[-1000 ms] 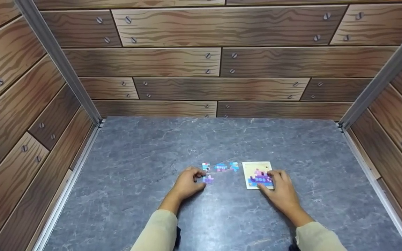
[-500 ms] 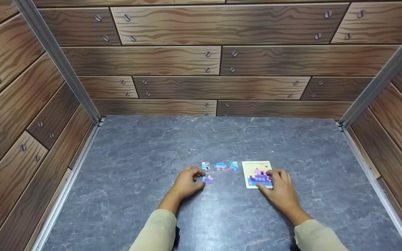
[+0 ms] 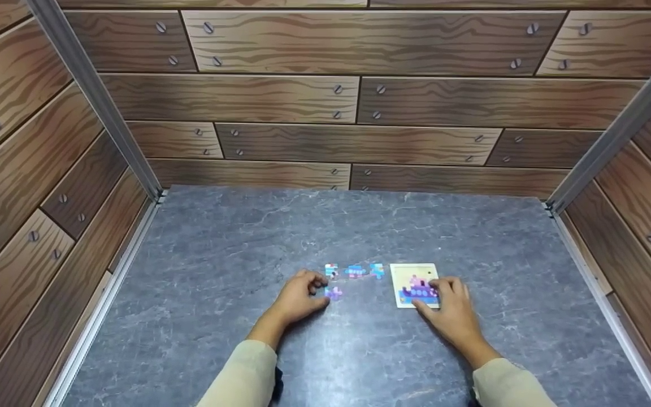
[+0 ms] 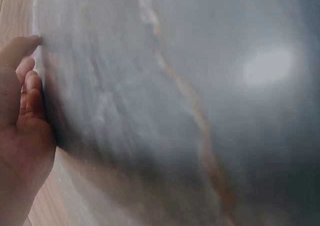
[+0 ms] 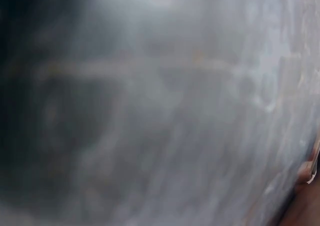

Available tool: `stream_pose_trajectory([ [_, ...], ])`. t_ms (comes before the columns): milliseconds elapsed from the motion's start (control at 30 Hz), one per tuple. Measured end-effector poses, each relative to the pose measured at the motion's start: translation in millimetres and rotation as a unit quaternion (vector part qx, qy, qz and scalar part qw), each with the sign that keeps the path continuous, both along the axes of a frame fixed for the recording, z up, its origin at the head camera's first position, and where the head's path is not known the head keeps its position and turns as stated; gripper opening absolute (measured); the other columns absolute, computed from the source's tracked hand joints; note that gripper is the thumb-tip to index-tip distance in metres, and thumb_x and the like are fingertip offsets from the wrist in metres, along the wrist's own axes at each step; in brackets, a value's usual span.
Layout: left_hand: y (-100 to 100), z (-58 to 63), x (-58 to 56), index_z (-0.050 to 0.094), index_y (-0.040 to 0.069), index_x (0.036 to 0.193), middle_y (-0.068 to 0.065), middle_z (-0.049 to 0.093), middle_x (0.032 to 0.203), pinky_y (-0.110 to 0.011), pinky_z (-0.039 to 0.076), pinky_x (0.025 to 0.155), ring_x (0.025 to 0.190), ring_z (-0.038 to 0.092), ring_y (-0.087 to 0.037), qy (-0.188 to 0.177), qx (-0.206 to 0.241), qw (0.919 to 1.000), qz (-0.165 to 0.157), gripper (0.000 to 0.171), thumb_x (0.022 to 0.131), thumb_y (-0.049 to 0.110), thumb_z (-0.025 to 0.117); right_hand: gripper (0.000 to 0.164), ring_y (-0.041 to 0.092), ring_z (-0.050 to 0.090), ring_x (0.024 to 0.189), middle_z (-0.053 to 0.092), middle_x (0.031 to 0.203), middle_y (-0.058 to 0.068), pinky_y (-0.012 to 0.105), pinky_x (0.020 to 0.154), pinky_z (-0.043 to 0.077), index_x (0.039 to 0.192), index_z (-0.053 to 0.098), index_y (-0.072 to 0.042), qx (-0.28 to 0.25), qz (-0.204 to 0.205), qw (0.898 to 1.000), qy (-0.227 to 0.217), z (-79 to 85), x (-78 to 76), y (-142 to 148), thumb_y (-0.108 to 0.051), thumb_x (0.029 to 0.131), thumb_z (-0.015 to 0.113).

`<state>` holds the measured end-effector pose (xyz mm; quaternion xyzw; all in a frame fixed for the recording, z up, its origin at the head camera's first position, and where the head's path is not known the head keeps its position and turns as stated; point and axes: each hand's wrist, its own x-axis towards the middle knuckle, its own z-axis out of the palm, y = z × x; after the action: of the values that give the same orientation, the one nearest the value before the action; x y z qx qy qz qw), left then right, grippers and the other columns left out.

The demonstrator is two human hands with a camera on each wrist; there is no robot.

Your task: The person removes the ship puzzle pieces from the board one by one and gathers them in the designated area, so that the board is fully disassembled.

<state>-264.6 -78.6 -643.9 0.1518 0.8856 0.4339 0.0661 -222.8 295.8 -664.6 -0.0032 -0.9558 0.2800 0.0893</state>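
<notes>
In the head view, my left hand (image 3: 298, 298) rests on the table with thumb and forefinger apart, beside a purple jigsaw piece (image 3: 334, 293). The left wrist view shows its fingers loosely bent with nothing visible between them. My right hand (image 3: 454, 311) holds the right side of a cream puzzle board (image 3: 408, 271), thumb at the front and forefinger on top. A pink and purple ship over blue water fills the board's lower part, partly covered by the fingers. Beyond the purple piece lie a blue and white piece (image 3: 331, 271), a blue piece (image 3: 355, 271) and another blue piece (image 3: 377, 271).
A grey marbled tabletop (image 3: 280, 226) spreads under everything. Wood-patterned panels (image 3: 286, 99) stand behind it and at both sides, with metal rails (image 3: 96, 96) along the corners.
Both hands keep their places by the purple piece and the board. Only a slight shift of the head view shows.
</notes>
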Motion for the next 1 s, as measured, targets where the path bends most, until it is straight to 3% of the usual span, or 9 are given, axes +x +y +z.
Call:
stream_pose_trajectory([
  [67, 3.5, 3.9, -0.9, 0.072, 0.008, 0.121, -0.006, 0.067, 0.114, -0.027, 0.05, 0.085, 0.094, 0.058, -0.013, -0.004, 0.02, 0.9997, 0.015, 0.032, 0.092, 0.018, 0.082, 0.061, 0.042, 0.053, 0.125, 0.055, 0.133, 0.022, 0.062, 0.109, 0.045, 0.134, 0.065, -0.001, 0.0, -0.001, 1.0, 0.002, -0.3, 0.9, -0.2, -0.038, 0.091, 0.088],
  [167, 19.6, 14.2, -0.1, 0.071, 0.007, 0.123, -0.009, 0.067, 0.118, -0.026, 0.054, 0.087, 0.096, 0.064, -0.017, 0.019, 0.055, 0.998, 0.024, 0.03, 0.094, 0.012, 0.08, 0.06, 0.043, 0.053, 0.124, 0.055, 0.132, 0.022, 0.063, 0.108, 0.045, 0.133, 0.066, -0.001, 0.006, -0.001, 1.0, 0.009, -0.2, 3.0, 0.0, -0.038, 0.091, 0.088],
  [300, 62.3, 29.5, 3.7, 0.071, 0.004, 0.123, -0.014, 0.067, 0.121, -0.029, 0.058, 0.089, 0.098, 0.068, -0.024, 0.076, 0.076, 0.9942, -0.007, 0.032, 0.091, 0.003, 0.075, 0.059, 0.043, 0.054, 0.123, 0.055, 0.132, 0.021, 0.063, 0.106, 0.044, 0.133, 0.066, -0.002, 0.012, -0.002, 1.0, 0.013, -0.1, 4.2, 0.3, -0.037, 0.091, 0.088],
  [400, 99.0, 34.4, 4.4, 0.07, 0.005, 0.124, -0.014, 0.067, 0.123, -0.024, 0.056, 0.087, 0.094, 0.067, -0.018, 0.082, 0.074, 0.9932, -0.037, 0.034, 0.091, 0.002, 0.074, 0.059, 0.043, 0.054, 0.123, 0.055, 0.131, 0.021, 0.063, 0.105, 0.044, 0.133, 0.066, -0.003, 0.019, -0.002, 1.0, 0.014, -0.5, 3.2, -0.2, -0.038, 0.091, 0.088],
  [500, 128.9, 31.6, 0.8, 0.07, 0.008, 0.126, -0.012, 0.066, 0.125, -0.018, 0.054, 0.084, 0.09, 0.066, -0.01, 0.058, 0.065, 0.9948, -0.052, 0.032, 0.094, 0.005, 0.074, 0.057, 0.042, 0.054, 0.121, 0.056, 0.129, 0.021, 0.062, 0.104, 0.045, 0.131, 0.066, -0.003, 0.025, 0.0, 0.999, 0.029, -1.7, 1.4, -1.6, -0.037, 0.091, 0.088],
  [633, 153.9, 23.4, -5.6, 0.071, 0.01, 0.127, -0.009, 0.066, 0.127, -0.017, 0.052, 0.08, 0.087, 0.063, -0.006, 0.024, 0.036, 0.9981, -0.045, 0.031, 0.096, 0.008, 0.075, 0.055, 0.041, 0.055, 0.117, 0.057, 0.125, 0.02, 0.06, 0.102, 0.047, 0.126, 0.067, -0.003, 0.029, 0.006, 0.998, 0.057, -4.2, 0.7, -3.9, -0.037, 0.088, 0.09],
  [800, 172.1, 16.1, -11.4, 0.07, 0.01, 0.131, -0.007, 0.06, 0.13, -0.017, 0.052, 0.083, 0.083, 0.054, 0.002, 0.009, -0.004, 0.9985, -0.053, 0.034, 0.097, 0.011, 0.075, 0.054, 0.042, 0.055, 0.117, 0.058, 0.123, 0.02, 0.061, 0.1, 0.047, 0.124, 0.067, -0.003, 0.028, 0.004, 0.997, 0.065, -5.2, 2.5, -3.2, -0.034, 0.087, 0.091],
  [1000, 182.0, 10.8, -14.4, 0.069, 0.009, 0.135, -0.002, 0.055, 0.133, -0.017, 0.053, 0.089, 0.085, 0.052, 0.004, 0.011, -0.042, 0.9967, -0.068, 0.034, 0.101, 0.014, 0.072, 0.055, 0.042, 0.054, 0.123, 0.055, 0.128, 0.019, 0.062, 0.106, 0.045, 0.128, 0.065, -0.004, 0.022, 0.003, 0.999, 0.036, -2.7, 0.4, -1.7, -0.037, 0.091, 0.087],
])
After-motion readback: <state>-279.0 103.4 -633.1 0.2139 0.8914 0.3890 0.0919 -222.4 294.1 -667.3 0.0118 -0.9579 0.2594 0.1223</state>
